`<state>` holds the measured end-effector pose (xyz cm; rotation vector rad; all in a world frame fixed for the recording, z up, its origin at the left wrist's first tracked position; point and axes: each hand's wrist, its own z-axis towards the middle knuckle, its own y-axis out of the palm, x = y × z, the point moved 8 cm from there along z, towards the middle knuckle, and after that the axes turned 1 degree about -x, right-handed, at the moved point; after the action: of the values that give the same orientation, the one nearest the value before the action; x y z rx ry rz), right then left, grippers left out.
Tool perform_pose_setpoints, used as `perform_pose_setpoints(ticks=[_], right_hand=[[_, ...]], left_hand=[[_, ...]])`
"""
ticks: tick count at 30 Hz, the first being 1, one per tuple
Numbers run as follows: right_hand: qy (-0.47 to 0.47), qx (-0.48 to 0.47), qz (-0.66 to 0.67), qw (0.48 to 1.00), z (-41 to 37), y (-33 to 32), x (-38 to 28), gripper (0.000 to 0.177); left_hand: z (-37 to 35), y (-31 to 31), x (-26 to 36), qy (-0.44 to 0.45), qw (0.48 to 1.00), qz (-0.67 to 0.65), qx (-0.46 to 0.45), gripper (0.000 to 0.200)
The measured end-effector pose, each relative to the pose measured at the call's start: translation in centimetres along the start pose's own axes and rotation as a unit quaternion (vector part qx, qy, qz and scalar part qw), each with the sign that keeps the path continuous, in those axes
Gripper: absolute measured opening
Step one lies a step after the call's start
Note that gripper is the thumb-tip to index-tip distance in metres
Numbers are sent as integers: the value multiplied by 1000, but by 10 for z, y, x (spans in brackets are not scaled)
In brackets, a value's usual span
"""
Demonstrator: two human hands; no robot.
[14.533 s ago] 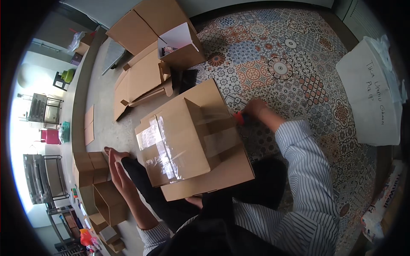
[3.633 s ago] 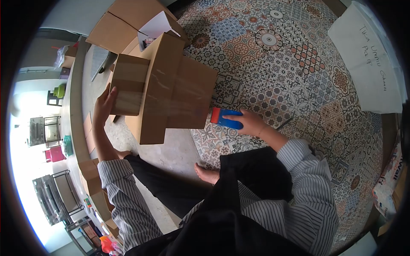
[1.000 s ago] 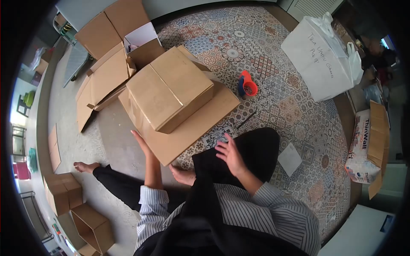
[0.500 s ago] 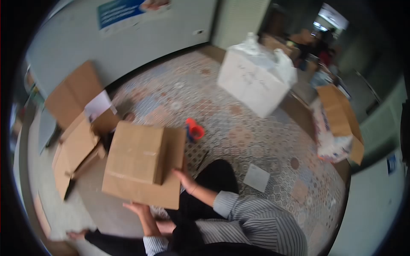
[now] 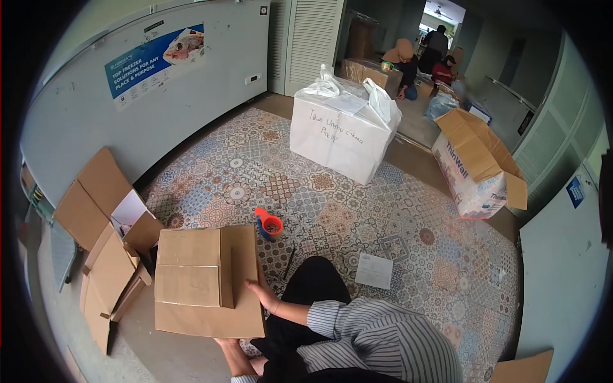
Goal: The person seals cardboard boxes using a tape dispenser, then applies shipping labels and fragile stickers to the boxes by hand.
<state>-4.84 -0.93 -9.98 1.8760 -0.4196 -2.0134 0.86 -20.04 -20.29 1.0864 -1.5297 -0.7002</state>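
Note:
A brown cardboard box (image 5: 188, 268) with tape across it sits on a wider flat piece of cardboard (image 5: 242, 313), and the two tilt together over my lap. My right hand (image 5: 263, 297) grips the right edge of the flat cardboard, thumb on top and fingers underneath. At the near edge, my left hand (image 5: 227, 343) reaches beneath the cardboard, which hides its fingers. Just past the far right corner, a red and blue tool (image 5: 269, 225), seemingly a tape dispenser, lies on the patterned floor. Near my knee rests a thin dark stick-like object (image 5: 289, 263).
Opened cardboard pieces (image 5: 105, 274) lie left, before a chest freezer (image 5: 147, 89). A white sheet of paper (image 5: 374, 270) is right of my knee. Further off stand a large white wrapped parcel (image 5: 338, 137) and an open carton (image 5: 460, 172). Several people (image 5: 408, 67) are in the back room.
The cardboard has dropped lower in view and turned a little, as the camera view shifts. My left hand's fingers, earlier visible at the near edge, are now underneath. The right hand keeps its hold.

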Motion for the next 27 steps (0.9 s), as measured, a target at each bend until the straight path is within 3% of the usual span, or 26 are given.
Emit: perform_pose_setpoints(ticks=[3,5,9,11,14,18,20,23,27], right_hand=[[-10,4,-38,999,0,-2,-5,81],[-5,-8,-13,1000,1,0,-3,83],[17,5,13,1000,3,-2,8,84],[21,17,-2,1000,0,-3,6,86],[-9,30,-85,996,2,-6,6,86],[31,9,11,999,-1,5,3,87],[15,14,1,1000,-1,1,3,87],[1,14,-51,999,0,-2,2,88],[36,2,-11,999,-1,3,0,90]], left_hand=[[-3,9,-4,-16,999,-35,6,42],[-13,17,-7,-72,997,-22,29,43],[-9,3,-3,-58,997,25,42,47],[11,-21,3,17,999,33,27,43],[4,-6,2,-24,998,55,14,43],[9,-6,8,-54,996,36,67,43],[34,-35,24,155,965,186,96,43],[37,-37,13,114,978,157,81,43],[19,-27,27,58,988,124,66,44]])
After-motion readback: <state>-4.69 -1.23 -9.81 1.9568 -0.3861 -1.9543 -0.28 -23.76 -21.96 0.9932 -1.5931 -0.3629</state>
